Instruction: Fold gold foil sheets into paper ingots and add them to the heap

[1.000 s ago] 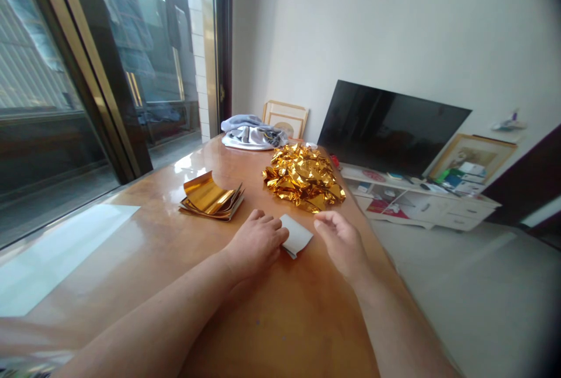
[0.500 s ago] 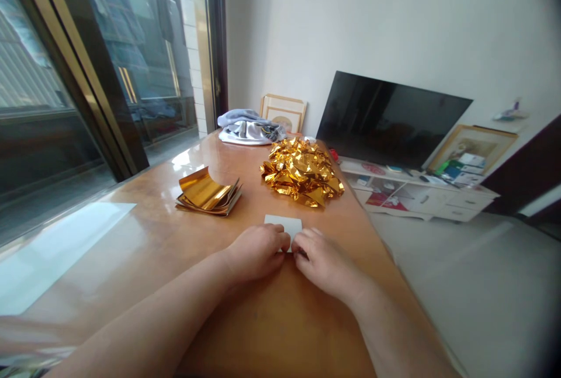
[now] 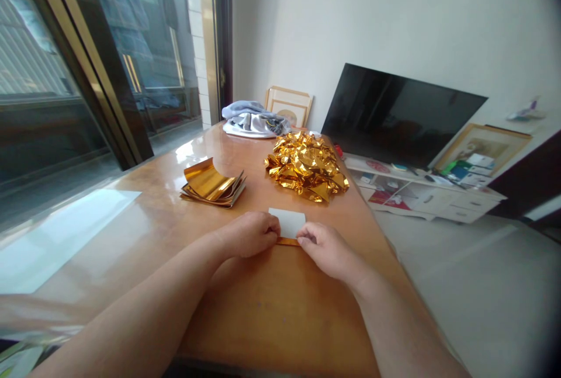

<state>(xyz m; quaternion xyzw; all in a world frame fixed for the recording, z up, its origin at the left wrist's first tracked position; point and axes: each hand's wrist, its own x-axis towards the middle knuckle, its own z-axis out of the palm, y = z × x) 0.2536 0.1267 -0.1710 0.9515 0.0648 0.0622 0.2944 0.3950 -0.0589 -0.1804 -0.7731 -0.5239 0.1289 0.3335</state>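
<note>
A small sheet of gold foil paper (image 3: pixel 287 223) lies pale side up on the table, with a narrow gold strip folded up along its near edge. My left hand (image 3: pixel 256 233) pinches the left end of that fold. At the right end, my right hand (image 3: pixel 323 246) grips the fold between thumb and fingers. Beyond the hands rises a heap of folded gold foil pieces (image 3: pixel 307 167). To the left sits a stack of gold foil sheets (image 3: pixel 213 185), its top sheet curling upward.
The glossy wooden table (image 3: pixel 272 314) has its right edge beside my right arm. A pale sheet (image 3: pixel 65 232) lies at the left, and folded clothes (image 3: pixel 254 121) are at the far end. Past the table stand a television (image 3: pixel 398 115) and a white cabinet (image 3: pixel 456 205).
My hands have moved apart toward the paper's two ends. A gold strip now shows along the near edge. The view has shifted slightly.
</note>
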